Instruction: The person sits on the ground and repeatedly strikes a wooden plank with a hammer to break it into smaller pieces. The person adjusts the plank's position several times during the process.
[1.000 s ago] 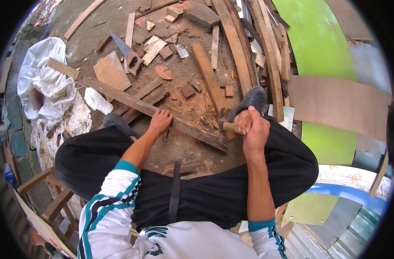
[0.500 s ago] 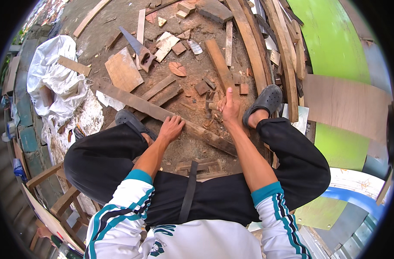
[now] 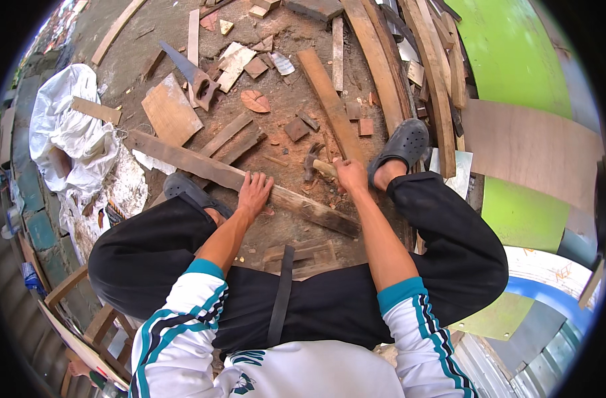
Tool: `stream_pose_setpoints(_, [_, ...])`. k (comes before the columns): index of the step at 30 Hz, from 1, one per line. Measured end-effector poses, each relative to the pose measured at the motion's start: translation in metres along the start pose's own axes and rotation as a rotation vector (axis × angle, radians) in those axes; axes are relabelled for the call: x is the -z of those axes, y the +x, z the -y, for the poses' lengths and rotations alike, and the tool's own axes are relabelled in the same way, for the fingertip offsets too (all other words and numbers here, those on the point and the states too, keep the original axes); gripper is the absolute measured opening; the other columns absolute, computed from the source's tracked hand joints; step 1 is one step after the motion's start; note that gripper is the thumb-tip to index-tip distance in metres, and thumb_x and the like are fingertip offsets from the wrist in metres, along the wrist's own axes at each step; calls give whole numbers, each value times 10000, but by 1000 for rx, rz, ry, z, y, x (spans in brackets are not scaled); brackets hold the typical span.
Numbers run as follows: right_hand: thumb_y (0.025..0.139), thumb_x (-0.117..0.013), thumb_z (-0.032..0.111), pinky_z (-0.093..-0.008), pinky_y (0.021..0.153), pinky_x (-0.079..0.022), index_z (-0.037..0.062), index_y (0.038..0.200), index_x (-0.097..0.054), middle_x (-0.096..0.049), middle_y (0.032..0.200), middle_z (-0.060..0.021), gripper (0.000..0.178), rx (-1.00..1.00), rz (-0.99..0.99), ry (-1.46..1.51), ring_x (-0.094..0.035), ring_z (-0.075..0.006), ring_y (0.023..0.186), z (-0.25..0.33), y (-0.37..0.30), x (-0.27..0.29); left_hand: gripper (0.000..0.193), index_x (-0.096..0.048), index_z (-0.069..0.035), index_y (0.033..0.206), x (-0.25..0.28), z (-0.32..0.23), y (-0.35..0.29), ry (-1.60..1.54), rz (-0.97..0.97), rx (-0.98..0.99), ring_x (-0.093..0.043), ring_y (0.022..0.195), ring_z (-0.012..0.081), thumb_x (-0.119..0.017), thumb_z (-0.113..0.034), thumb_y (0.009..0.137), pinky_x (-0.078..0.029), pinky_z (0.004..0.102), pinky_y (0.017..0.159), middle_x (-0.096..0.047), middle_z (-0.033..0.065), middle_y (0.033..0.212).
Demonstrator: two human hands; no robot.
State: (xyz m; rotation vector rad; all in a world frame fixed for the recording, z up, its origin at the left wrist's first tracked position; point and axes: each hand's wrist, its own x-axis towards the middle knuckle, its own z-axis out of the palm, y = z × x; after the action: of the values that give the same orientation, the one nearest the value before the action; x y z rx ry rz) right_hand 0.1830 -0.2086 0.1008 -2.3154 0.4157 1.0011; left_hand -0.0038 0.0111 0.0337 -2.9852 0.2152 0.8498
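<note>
A long wooden plank (image 3: 309, 211) lies slantwise in front of me, from the far left down to the near right. My left hand (image 3: 255, 194) is wrapped over its middle, fingers on the top face and thumb along the near side. In my right hand (image 3: 351, 176), closed round a wooden handle, is a claw hammer (image 3: 311, 162). Its dark metal head points left, beyond the plank and above the dirt. A second board (image 3: 329, 99) stretches away just past my right hand.
A handsaw (image 3: 189, 73) lies among wood offcuts at the far left, near a white sack (image 3: 74, 126). Long timbers (image 3: 429, 79) are stacked at the right beside green panels (image 3: 515, 60). My clogs (image 3: 409, 142) rest on either side of the work.
My right hand has turned: its thumb pointed up before and is now down around the handle. The hammer shows more of its handle. The whole view has shifted slightly.
</note>
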Motion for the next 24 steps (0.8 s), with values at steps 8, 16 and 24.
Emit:
stream_pose_setpoints(8, [1009,-596,319,-329,428,-496,-75,1021,-621,-641,737,-95,395,-194,576,-27,-615,-165,532,-9,22,13,942,-516,-70,1275,5,20,31,-61,101,-271,-546,1131,286,-659,-805,703,-423,426,931,-575,109,1138])
stream_pose_setpoints(16, [970,-668,234,-367,440,-414,-66,907,-591,-583,698,-99,316,-150,628,-111,-540,-179,521,-3,26,-4,1004,-576,0,1240,40,54,28,-323,268,-382,-665,932,410,-438,-891,798,-520,507,776,-666,201,978])
stream_pose_setpoints(24, [980,-634,233,-327,447,-412,-15,890,-574,-564,721,-58,271,19,356,332,-528,-152,508,35,-16,44,872,-574,-23,1221,46,75,20,-296,-40,-297,-624,921,388,-519,-805,839,-484,477,822,-622,216,947])
